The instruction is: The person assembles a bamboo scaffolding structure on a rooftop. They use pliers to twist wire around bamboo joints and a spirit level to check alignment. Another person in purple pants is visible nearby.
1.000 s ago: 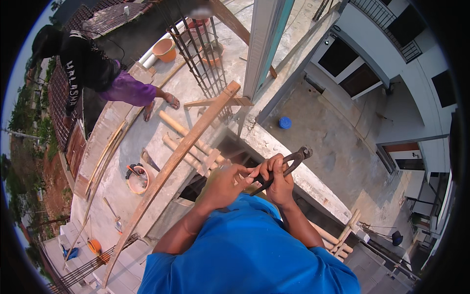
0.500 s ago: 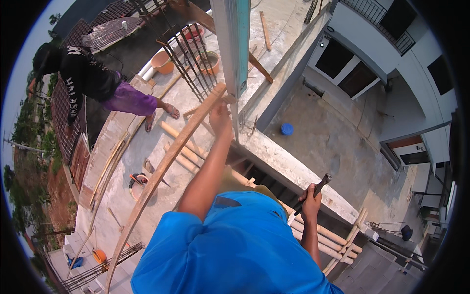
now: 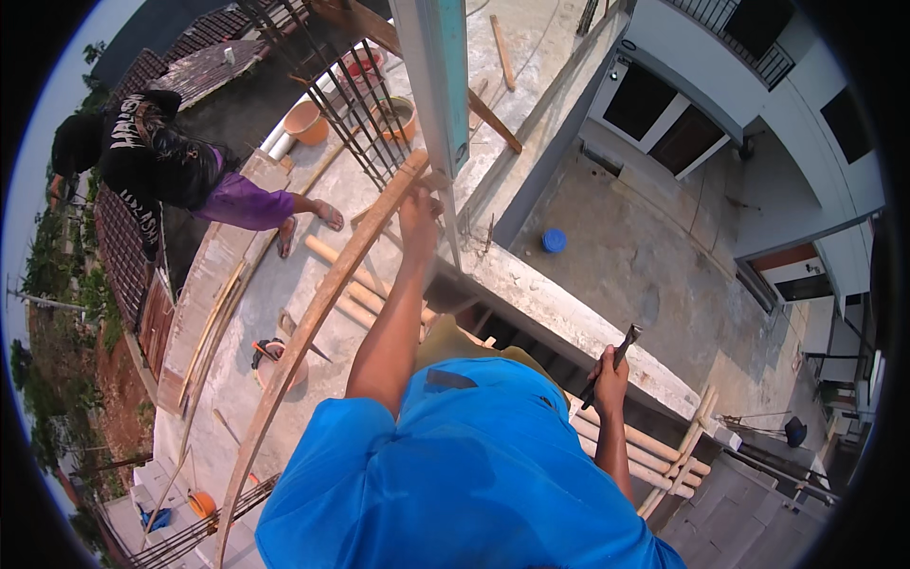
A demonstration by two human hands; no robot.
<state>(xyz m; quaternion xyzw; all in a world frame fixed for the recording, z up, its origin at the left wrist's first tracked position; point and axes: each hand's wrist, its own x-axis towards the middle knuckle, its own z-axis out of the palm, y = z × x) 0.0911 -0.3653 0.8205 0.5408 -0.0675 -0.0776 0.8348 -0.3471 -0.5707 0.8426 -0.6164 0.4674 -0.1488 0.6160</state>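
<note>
My left hand (image 3: 418, 226) is raised with its fingers closed at the upper end of a long wooden batten (image 3: 332, 284). The batten slants from there down to the lower left. Right beside that hand stands a tall metal-edged post with a turquoise face (image 3: 453, 85); a short wooden piece lies between the batten's end and the post. The exact hold of those fingers is partly hidden. At my right side, my right hand (image 3: 609, 377) is wrapped round a dark-handled hammer (image 3: 626, 343), its metal head pointing up and away.
A co-worker (image 3: 156, 161) in purple shorts bends at the left edge. Upright steel bars (image 3: 355, 104) and orange buckets (image 3: 306, 123) stand ahead. Bamboo poles (image 3: 630, 460) span an opening beside me. Beyond the concrete ledge (image 3: 559, 313) lies a lower courtyard with a blue bucket (image 3: 555, 240).
The view has shifted slightly, and the batten's top and post appear a little further left. My right hand has risen slightly with the hammer. The co-worker bends lower.
</note>
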